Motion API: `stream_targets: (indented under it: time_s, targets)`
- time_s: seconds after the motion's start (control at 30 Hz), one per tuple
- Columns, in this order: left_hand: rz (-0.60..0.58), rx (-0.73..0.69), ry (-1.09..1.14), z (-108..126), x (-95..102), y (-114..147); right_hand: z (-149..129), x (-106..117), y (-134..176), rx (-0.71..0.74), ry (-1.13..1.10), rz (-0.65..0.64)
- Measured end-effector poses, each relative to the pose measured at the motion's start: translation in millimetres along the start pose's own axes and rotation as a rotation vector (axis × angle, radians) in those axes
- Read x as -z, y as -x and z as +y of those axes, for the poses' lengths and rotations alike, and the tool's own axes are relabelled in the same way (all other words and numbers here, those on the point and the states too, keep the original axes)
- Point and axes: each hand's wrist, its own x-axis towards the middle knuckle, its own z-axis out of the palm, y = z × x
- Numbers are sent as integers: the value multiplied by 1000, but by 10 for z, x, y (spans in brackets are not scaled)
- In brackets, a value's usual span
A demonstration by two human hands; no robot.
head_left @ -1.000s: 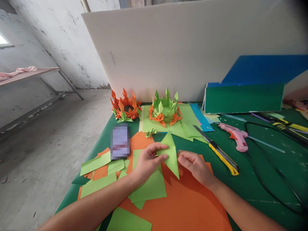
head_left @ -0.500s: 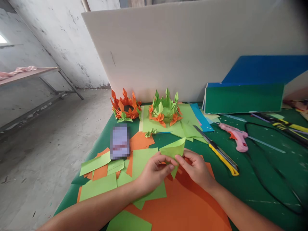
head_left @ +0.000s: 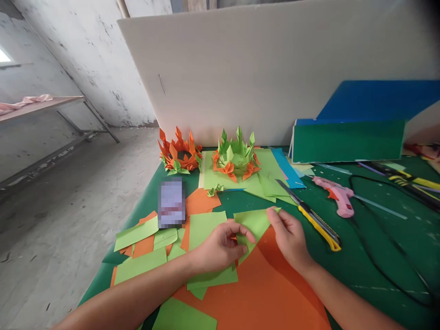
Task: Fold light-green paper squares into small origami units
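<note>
A light green piece of folded paper [head_left: 252,220], roughly triangular, is held up above a large orange sheet [head_left: 275,293]. My right hand [head_left: 290,236] pinches its right corner between thumb and fingers. At the paper's left side is my left hand [head_left: 222,245], closed round it, with the index finger curved over the front and the thumb below. The left hand's other fingers are partly hidden. Under and beside my left forearm lie several green sheets [head_left: 209,275] and orange scraps.
Behind stand an orange paper crown [head_left: 178,153] and a green one [head_left: 237,156]. To the right lie a yellow utility knife [head_left: 318,224], blade out, and a pink glue gun [head_left: 338,197] with its cable. A blurred-out phone-like rectangle [head_left: 171,201] lies left. A tall white board [head_left: 240,68] closes the back.
My right hand has moved right and slightly up along the paper to its corner. The green paper is now spread wider and tilted differently. My left hand has hardly moved.
</note>
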Motion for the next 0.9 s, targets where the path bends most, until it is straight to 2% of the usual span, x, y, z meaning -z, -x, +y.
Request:
stream_targets:
  time_s: [0.1,0.23,0.3,0.43,0.5,0.57,0.73,0.9]
  targets:
    - [5,23,-64,17,28,-2,74,67,-97,-51,-11,147]
    - [43,-5,-93,-28,70,-17,133,121,-193,20,-120,286]
    - [56,-8,-91,-63,92,-22,115,113,-185,81,-183,242]
    - [82,-51,-163,-123,117,-23,27,74,-119,141,-153,-35]
    - [115,-93,-178,-150,115,-33,-5,65,-103,141,-114,-128]
    - [164,-140,-119,-179,106,-60,-15,61,-104,128,-106,-130]
    - [285,-249,205,-219,105,-162,35,42,-116,78,-108,-55]
    - [374,-305,219,-223,154,-194,65,50,-102,91,43,-29]
